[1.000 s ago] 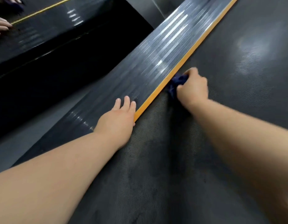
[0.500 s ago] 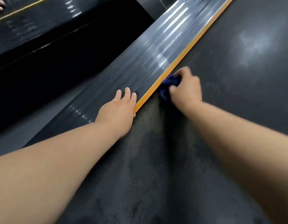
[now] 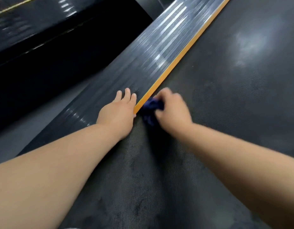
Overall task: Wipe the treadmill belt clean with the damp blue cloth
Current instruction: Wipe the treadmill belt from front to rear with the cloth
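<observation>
**Blue cloth (image 3: pixel 151 109) at the belt edge, gripped by the right hand (image 3: pixel 173 111)**

Blue cloth position: bunched at frame centre on the treadmill belt (image 3: pixel 225 121), touching the orange strip (image 3: pixel 184 53) that borders the ribbed side rail (image 3: pixel 143 63).

Right hand: fingers (image 3: pixel 163 95) curled over the cloth and grasping it. Motion blur hides the exact hold. The cloth protrudes toward frame left of these fingers, against the strip.

Left hand (image 3: pixel 117 113): laid flat on the side rail, fingers (image 3: pixel 128 94) straight and released, holding nothing. It sits just beside the cloth, across the strip.

Governing axis: belt and strip run from lower centre to upper right of the frame. The coming stroke probably follows this line with the right hand, the left hand acting as a brace.

Dull smudges show on the belt at lower frame, so wiping appears unfinished.
</observation>
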Demonstrator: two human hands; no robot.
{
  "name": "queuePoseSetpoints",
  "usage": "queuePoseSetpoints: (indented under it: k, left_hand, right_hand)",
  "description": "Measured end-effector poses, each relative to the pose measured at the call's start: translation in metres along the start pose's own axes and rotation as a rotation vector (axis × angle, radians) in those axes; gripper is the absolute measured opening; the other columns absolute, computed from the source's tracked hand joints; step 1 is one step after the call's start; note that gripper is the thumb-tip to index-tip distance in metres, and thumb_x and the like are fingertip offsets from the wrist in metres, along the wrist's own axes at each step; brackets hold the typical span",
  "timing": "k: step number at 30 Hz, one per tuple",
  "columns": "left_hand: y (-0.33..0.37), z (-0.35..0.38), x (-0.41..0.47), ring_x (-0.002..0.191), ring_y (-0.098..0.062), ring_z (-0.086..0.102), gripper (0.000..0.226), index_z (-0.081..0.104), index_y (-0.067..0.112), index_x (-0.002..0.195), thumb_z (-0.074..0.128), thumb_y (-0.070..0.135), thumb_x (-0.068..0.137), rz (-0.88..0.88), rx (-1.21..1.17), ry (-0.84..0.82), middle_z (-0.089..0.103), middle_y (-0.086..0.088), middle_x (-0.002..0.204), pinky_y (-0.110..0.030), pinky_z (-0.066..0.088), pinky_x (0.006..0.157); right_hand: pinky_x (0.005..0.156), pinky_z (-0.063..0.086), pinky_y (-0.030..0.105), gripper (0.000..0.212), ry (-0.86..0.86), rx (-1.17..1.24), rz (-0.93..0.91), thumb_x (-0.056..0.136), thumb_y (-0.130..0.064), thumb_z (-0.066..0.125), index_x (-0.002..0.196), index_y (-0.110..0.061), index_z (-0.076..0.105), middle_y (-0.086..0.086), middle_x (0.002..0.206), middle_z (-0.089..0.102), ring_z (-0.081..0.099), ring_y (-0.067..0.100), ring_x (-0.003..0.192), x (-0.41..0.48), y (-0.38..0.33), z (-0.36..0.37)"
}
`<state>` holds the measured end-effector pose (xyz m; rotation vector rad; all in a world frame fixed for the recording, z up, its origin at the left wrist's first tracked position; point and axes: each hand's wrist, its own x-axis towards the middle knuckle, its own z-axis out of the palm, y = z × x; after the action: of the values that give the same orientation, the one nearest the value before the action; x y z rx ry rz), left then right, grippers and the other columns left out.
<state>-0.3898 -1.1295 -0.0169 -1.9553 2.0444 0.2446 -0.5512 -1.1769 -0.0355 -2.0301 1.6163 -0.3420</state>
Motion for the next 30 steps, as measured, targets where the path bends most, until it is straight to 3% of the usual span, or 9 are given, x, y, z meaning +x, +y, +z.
queuePoseSetpoints:
  k: [2, 4, 9, 12, 14, 16, 19, 23, 30]
  left_hand:
    - [-0.001, 0.002, 0.000, 0.146, -0.024, 0.005, 0.063, 0.000, 0.013, 0.151, 0.032, 0.036, 0.102, 0.006, 0.023, -0.006, -0.002, -0.007, 0.159, -0.034, 0.046, 0.090]
    - [0.000, 0.003, 0.000, 0.146, -0.024, 0.006, 0.063, 0.000, 0.013, 0.151, 0.032, 0.036, 0.102, -0.001, 0.031, -0.003, -0.002, -0.006, 0.159, -0.034, 0.048, 0.086]
    - [-0.003, 0.001, 0.000, 0.146, -0.026, 0.001, 0.065, -0.004, 0.012, 0.150, 0.034, 0.033, 0.102, 0.018, 0.015, -0.048, -0.007, -0.008, 0.158, -0.037, 0.043, 0.100]
    - [-0.011, 0.004, -0.002, 0.145, -0.033, -0.004, 0.068, -0.007, 0.021, 0.151, 0.037, 0.034, 0.101, 0.023, -0.019, -0.101, -0.012, -0.004, 0.158, -0.049, 0.027, 0.112]
    - [-0.014, 0.004, -0.008, 0.144, -0.037, -0.003, 0.068, -0.008, 0.029, 0.150, 0.038, 0.037, 0.100, -0.023, -0.057, -0.131, -0.014, 0.000, 0.158, -0.050, 0.027, 0.110]
    - [-0.013, 0.002, -0.015, 0.145, -0.034, 0.003, 0.070, -0.007, 0.031, 0.150, 0.041, 0.037, 0.099, -0.048, -0.035, -0.156, -0.012, -0.001, 0.158, -0.045, 0.039, 0.101]
    - [-0.008, -0.003, -0.015, 0.144, -0.032, 0.012, 0.076, -0.005, 0.027, 0.150, 0.048, 0.035, 0.096, -0.037, 0.025, -0.159, -0.007, -0.003, 0.158, -0.040, 0.045, 0.091]
    - [-0.003, -0.007, -0.015, 0.143, -0.033, 0.015, 0.077, -0.004, 0.026, 0.150, 0.051, 0.032, 0.096, -0.049, 0.065, -0.201, -0.006, -0.005, 0.158, -0.040, 0.045, 0.089]
    - [-0.004, -0.014, -0.014, 0.144, -0.035, 0.010, 0.079, -0.005, 0.027, 0.151, 0.052, 0.031, 0.096, -0.046, 0.044, -0.244, -0.009, -0.003, 0.159, -0.043, 0.046, 0.088]
  right_hand:
    - [0.067, 0.035, 0.025, 0.031, 0.174, 0.063, 0.187, 0.076, -0.016, 0.054, 0.106, -0.025, 0.050, 0.012, 0.103, 0.056, 0.053, 0.028, 0.082, 0.031, 0.016, -0.014]
    - [0.067, 0.034, 0.026, 0.031, 0.193, 0.076, 0.270, 0.079, -0.017, 0.052, 0.108, -0.024, 0.047, 0.010, 0.105, 0.053, 0.048, 0.025, 0.079, 0.045, 0.022, -0.019]
    - [0.070, 0.039, 0.029, 0.032, -0.069, -0.021, 0.056, 0.082, -0.019, 0.059, 0.110, -0.026, 0.048, 0.003, 0.096, 0.040, 0.044, 0.022, 0.080, -0.020, -0.012, 0.001]
    - [0.074, 0.045, 0.030, 0.035, -0.260, -0.020, -0.065, 0.082, -0.021, 0.060, 0.111, -0.032, 0.045, 0.000, 0.098, 0.042, 0.051, 0.021, 0.086, -0.044, -0.006, -0.002]
    - [0.074, 0.046, 0.032, 0.035, -0.181, -0.062, -0.059, 0.081, -0.020, 0.059, 0.110, -0.033, 0.045, 0.002, 0.096, 0.044, 0.054, 0.028, 0.089, -0.023, 0.004, -0.013]
    - [0.072, 0.040, 0.030, 0.040, -0.005, -0.050, 0.044, 0.083, -0.015, 0.055, 0.118, -0.030, 0.044, 0.003, 0.094, 0.044, 0.052, 0.031, 0.093, 0.011, 0.014, -0.022]
    - [0.079, 0.043, 0.035, 0.050, 0.115, -0.032, 0.222, 0.088, -0.009, 0.051, 0.134, -0.025, 0.039, 0.007, 0.107, 0.053, 0.048, 0.032, 0.105, 0.050, 0.025, -0.034]
    - [0.081, 0.045, 0.036, 0.035, 0.015, -0.110, -0.001, 0.085, -0.013, 0.054, 0.119, -0.023, 0.055, 0.001, 0.110, 0.063, 0.043, 0.026, 0.107, 0.023, 0.020, -0.013]
    - [0.082, 0.042, 0.033, 0.034, -0.204, -0.132, -0.226, 0.085, -0.015, 0.051, 0.118, -0.022, 0.060, 0.001, 0.112, 0.065, 0.045, 0.027, 0.103, -0.012, 0.014, -0.010]
